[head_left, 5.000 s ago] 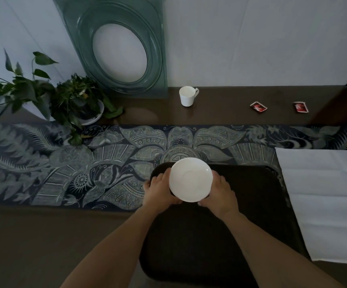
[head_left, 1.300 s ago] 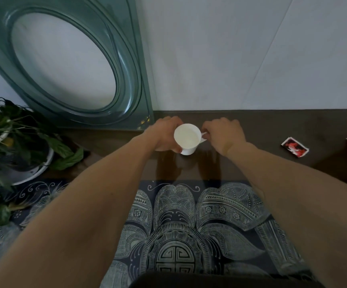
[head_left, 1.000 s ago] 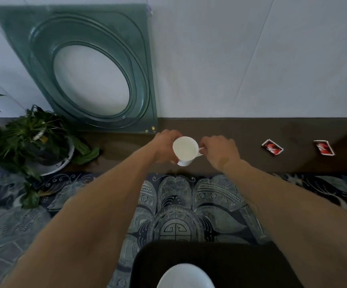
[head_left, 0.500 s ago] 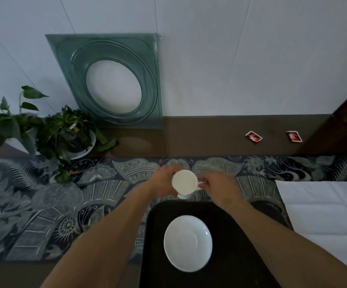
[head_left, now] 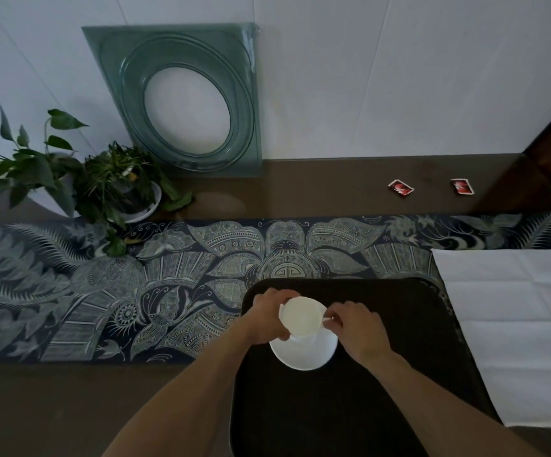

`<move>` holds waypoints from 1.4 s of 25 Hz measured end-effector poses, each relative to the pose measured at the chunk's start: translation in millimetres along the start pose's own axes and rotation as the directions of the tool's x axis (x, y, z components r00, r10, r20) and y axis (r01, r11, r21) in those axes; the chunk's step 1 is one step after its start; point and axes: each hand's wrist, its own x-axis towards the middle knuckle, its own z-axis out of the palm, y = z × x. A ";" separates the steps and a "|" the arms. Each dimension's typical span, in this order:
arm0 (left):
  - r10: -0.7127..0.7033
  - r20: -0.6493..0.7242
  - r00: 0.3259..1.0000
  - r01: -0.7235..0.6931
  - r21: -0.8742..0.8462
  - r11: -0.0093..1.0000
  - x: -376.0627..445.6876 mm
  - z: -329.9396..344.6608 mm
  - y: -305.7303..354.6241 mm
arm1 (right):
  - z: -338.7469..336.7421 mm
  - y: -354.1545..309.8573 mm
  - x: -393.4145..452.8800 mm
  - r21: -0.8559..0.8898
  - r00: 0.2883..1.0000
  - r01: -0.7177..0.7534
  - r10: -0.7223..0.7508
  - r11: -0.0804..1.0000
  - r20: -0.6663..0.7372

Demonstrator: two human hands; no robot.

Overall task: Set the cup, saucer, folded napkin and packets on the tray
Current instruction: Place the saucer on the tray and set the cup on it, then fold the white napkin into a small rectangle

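Brown desk (head_left: 317, 192), set against a pale panelled wall; a blue patterned runner (head_left: 102, 291) crosses it side to side.

Tray (head_left: 383, 374): black, rounded corners, lying partly on the runner and nearest me.

Saucer (head_left: 303, 356): white, on the tray, toward the tray's far left part.

Cup (head_left: 300, 317): white, directly over the saucer. Whether its base already touches the saucer I cannot tell, as my hands cover the join.

My left hand (head_left: 267, 319): fingers curled round the cup's left wall, gripping it.

My right hand (head_left: 356, 328): fingers pinched closed on the cup's handle.

Napkin (head_left: 515, 324): white, creased, spread flat just right of the tray, its edge tucked against the tray's right rim.

Packets: two, red and white, well beyond the tray on bare desk; one (head_left: 400, 187) left of the other (head_left: 462, 186), apart.

Potted plants (head_left: 112, 183): far left of the tray, by the wall.

Green glass panel (head_left: 188, 97) with an oval opening: leaning on the wall, beyond the tray.
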 end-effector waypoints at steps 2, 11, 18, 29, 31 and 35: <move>0.003 0.003 1.000 -0.003 0.003 1.000 -2.6 7.0 -0.5 | 2.8 2.4 -4.6 0.004 1.000 -0.020 0.020 1.000 0.006; 0.001 -0.008 1.000 -0.001 0.057 0.998 -1.7 19.3 -3.0 | 6.7 1.2 -10.7 -0.008 0.999 -0.038 0.038 0.999 0.020; -0.030 -0.017 0.999 0.032 0.112 0.993 -3.0 22.7 -2.2 | 7.8 -2.0 -13.2 -0.044 0.997 -0.068 0.069 0.997 0.038; 0.040 0.121 0.992 -0.093 0.476 0.875 7.0 -14.7 47.5 | -28.9 26.0 -63.8 -0.197 0.963 -0.219 0.244 0.956 0.111; 0.094 0.163 0.982 -0.158 0.448 0.880 4.1 -4.7 66.9 | -38.4 42.8 -84.9 -0.182 0.954 -0.272 0.289 0.945 0.079; 0.143 0.270 0.952 -0.257 0.455 0.852 -2.0 45.0 107.1 | -56.9 83.8 -137.8 -0.159 0.929 -0.365 0.370 0.917 0.002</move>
